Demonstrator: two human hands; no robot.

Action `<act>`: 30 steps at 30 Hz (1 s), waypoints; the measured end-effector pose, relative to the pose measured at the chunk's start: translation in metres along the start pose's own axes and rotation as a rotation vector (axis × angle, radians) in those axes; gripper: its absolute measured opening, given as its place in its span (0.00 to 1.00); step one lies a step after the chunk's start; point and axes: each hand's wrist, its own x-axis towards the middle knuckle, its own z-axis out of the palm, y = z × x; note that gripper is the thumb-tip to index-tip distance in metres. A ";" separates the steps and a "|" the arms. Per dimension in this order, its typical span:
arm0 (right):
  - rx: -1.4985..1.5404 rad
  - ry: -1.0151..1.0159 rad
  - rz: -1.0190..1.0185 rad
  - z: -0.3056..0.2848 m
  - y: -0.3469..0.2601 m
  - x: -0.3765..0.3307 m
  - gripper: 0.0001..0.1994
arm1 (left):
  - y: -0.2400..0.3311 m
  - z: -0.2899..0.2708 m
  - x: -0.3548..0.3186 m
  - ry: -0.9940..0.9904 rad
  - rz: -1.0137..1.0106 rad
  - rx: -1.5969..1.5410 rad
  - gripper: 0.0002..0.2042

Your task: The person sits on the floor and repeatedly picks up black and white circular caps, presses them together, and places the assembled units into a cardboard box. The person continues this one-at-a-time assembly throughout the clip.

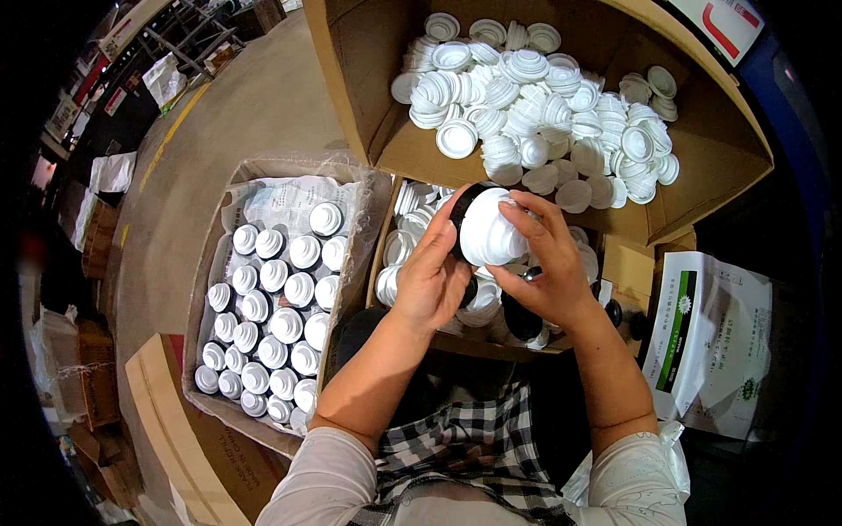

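Observation:
Between my two hands is a white stepped plastic cap (pixel 491 230) with a black rim-like part (pixel 461 210) behind it. My left hand (pixel 428 276) wraps the black part from the left side. On the right, the fingers and thumb of my right hand (pixel 557 272) press on the white cap's face. Beneath the right hand shows a dark rounded piece (pixel 523 317); whether that hand touches it I cannot tell. Loose white caps (pixel 399 248) fill the low cardboard box under my hands, partly covered by them.
A large cardboard box (pixel 710 131) lies beyond, holding a heap of white caps (pixel 526 96). To the left stands a paper-lined carton (pixel 230 188) with rows of white caps on black bases (pixel 286 324). A white-and-green package (pixel 715 342) sits right; folded cardboard (pixel 193 430) lies lower left.

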 end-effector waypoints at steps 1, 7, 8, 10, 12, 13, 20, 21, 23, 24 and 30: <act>-0.018 0.002 0.001 0.001 0.000 0.000 0.32 | -0.001 0.000 0.000 0.000 0.004 0.014 0.25; -0.030 0.024 -0.073 0.012 0.003 -0.001 0.31 | -0.016 -0.002 0.000 0.123 0.157 0.389 0.25; -0.032 0.012 -0.056 0.013 0.004 -0.002 0.30 | -0.014 -0.006 0.003 0.152 0.154 0.373 0.27; 0.121 0.004 -0.028 0.012 0.012 -0.001 0.30 | -0.012 -0.014 0.009 0.091 0.211 0.479 0.27; 0.305 0.095 0.040 0.014 0.020 -0.002 0.24 | -0.012 -0.019 0.014 0.047 0.213 0.477 0.25; 0.476 0.182 0.179 0.018 0.024 -0.003 0.23 | -0.013 -0.020 0.015 -0.020 0.195 0.531 0.25; 0.563 0.468 0.462 0.051 0.031 -0.008 0.18 | -0.052 -0.005 0.021 0.245 0.343 0.550 0.18; 0.457 0.491 0.415 0.059 0.029 -0.007 0.18 | -0.054 -0.004 0.022 0.363 0.398 0.576 0.17; 0.243 0.513 0.323 0.075 0.024 -0.006 0.17 | -0.055 -0.004 0.026 0.616 0.489 0.648 0.17; 0.189 0.519 0.343 0.079 0.025 -0.005 0.18 | -0.056 -0.005 0.029 0.657 0.521 0.632 0.17; 0.169 0.602 0.431 0.085 0.049 -0.004 0.20 | -0.069 -0.019 0.048 0.686 0.458 0.676 0.16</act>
